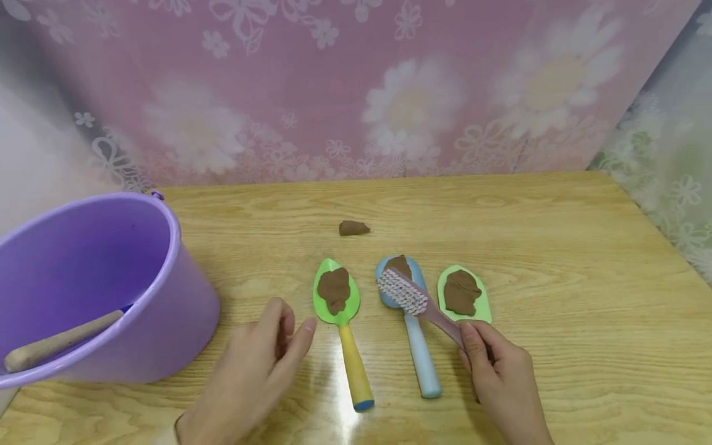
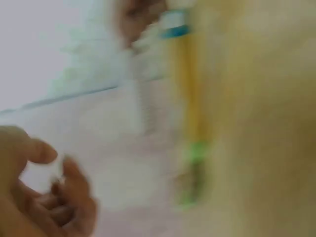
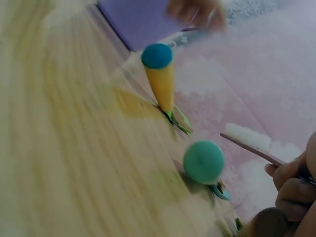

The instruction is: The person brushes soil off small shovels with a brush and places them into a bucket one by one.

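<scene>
My right hand [image 1: 500,377] grips a scrub brush [image 1: 442,318] by its mauve handle, its pale bristles [image 3: 247,134] facing up. The brush head hangs over the blue toy shovel [image 1: 423,358] and partly hides the brown clay lump [image 1: 398,266] on it. Nothing is held in my left hand [image 1: 250,364], whose fingers bend loosely beside the green shovel with a yellow handle [image 1: 356,368]. Another brown lump [image 1: 335,289] lies on that shovel's blade. The pale green shovel [image 1: 485,309] carries a third lump [image 1: 463,293]; my right hand covers its handle in the head view. The left wrist view is blurred.
A purple bucket [image 1: 183,315] stands at the left, with a wooden handle [image 1: 61,340] leaning over its rim. A small brown clay piece [image 1: 353,228] lies behind the shovels on the wooden table [image 1: 601,278]. Pink flowered cloth [image 1: 311,93] hangs at the back.
</scene>
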`<act>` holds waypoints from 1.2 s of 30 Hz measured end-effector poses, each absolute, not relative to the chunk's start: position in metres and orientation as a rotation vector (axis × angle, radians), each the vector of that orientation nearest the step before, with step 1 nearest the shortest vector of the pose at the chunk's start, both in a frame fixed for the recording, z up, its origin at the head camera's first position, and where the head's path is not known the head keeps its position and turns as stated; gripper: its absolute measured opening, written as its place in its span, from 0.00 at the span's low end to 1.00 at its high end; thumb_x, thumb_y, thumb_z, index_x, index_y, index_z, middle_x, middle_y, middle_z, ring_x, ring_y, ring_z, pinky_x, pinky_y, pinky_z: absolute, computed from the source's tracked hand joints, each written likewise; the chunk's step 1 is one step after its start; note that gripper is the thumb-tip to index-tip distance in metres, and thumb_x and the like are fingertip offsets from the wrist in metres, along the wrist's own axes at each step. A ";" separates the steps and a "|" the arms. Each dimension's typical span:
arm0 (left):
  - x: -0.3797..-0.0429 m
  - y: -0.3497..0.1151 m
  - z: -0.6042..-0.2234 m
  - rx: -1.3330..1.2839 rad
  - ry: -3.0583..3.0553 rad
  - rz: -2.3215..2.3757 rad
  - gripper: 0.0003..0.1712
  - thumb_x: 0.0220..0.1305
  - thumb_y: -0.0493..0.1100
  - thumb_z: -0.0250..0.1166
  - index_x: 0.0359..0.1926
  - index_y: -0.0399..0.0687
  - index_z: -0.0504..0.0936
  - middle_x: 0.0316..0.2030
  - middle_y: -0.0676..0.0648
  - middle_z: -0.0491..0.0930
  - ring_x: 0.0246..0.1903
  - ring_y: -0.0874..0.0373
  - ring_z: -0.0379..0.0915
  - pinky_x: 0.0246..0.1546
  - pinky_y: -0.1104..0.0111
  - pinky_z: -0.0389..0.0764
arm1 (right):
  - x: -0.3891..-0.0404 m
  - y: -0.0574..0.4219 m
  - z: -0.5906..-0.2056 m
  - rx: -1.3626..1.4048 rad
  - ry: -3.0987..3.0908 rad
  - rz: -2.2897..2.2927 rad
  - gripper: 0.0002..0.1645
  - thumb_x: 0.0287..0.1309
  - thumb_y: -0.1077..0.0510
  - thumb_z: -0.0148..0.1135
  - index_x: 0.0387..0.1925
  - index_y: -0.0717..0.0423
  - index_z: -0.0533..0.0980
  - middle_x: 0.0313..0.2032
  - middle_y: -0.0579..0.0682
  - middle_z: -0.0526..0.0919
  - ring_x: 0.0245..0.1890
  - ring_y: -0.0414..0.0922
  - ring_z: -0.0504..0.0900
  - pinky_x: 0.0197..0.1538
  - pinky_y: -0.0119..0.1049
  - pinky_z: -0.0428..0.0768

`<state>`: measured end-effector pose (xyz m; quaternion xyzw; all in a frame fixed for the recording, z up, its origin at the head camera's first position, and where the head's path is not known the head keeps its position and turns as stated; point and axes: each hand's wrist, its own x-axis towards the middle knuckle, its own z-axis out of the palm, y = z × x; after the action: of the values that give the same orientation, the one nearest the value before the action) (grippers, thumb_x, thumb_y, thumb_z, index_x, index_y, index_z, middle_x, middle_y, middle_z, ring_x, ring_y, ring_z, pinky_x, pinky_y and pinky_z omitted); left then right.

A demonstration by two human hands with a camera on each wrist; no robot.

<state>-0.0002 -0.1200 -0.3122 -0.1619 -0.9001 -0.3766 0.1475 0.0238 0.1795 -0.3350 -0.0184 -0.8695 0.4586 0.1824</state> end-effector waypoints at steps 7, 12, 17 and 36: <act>0.005 -0.082 -0.336 -0.228 -3.177 -1.435 0.36 0.66 0.72 0.45 0.21 0.47 0.72 0.13 0.54 0.67 0.13 0.62 0.62 0.13 0.70 0.63 | 0.026 0.168 -0.334 0.025 -2.377 1.363 0.13 0.70 0.65 0.49 0.35 0.56 0.80 0.17 0.44 0.69 0.14 0.36 0.64 0.15 0.30 0.63; 0.012 -0.074 -0.346 -0.247 -3.201 -1.575 0.35 0.65 0.71 0.49 0.19 0.46 0.72 0.09 0.54 0.67 0.09 0.63 0.63 0.10 0.70 0.63 | 0.026 0.166 -0.334 0.077 -2.373 1.391 0.14 0.71 0.65 0.48 0.38 0.56 0.81 0.18 0.45 0.70 0.16 0.37 0.64 0.18 0.32 0.63; 0.004 -0.068 -0.355 -0.288 -3.035 -1.551 0.20 0.67 0.52 0.56 0.24 0.43 0.72 0.08 0.54 0.68 0.03 0.67 0.64 0.07 0.72 0.67 | 0.026 0.165 -0.335 0.099 -2.355 1.389 0.14 0.70 0.65 0.48 0.41 0.56 0.81 0.18 0.46 0.70 0.16 0.37 0.65 0.18 0.31 0.64; -0.005 -0.076 -0.362 -0.066 -2.911 -2.159 0.12 0.57 0.43 0.55 0.38 0.37 0.74 0.15 0.51 0.69 0.11 0.62 0.62 0.11 0.74 0.64 | 0.026 0.171 -0.335 0.043 -2.339 1.365 0.15 0.69 0.68 0.49 0.48 0.59 0.79 0.24 0.50 0.75 0.19 0.38 0.69 0.19 0.28 0.68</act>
<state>-0.0052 -0.0763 -0.3619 -0.0177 -0.7797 -0.5784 -0.2392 0.0260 0.1710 -0.3352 0.0156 -0.8434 0.4922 0.2148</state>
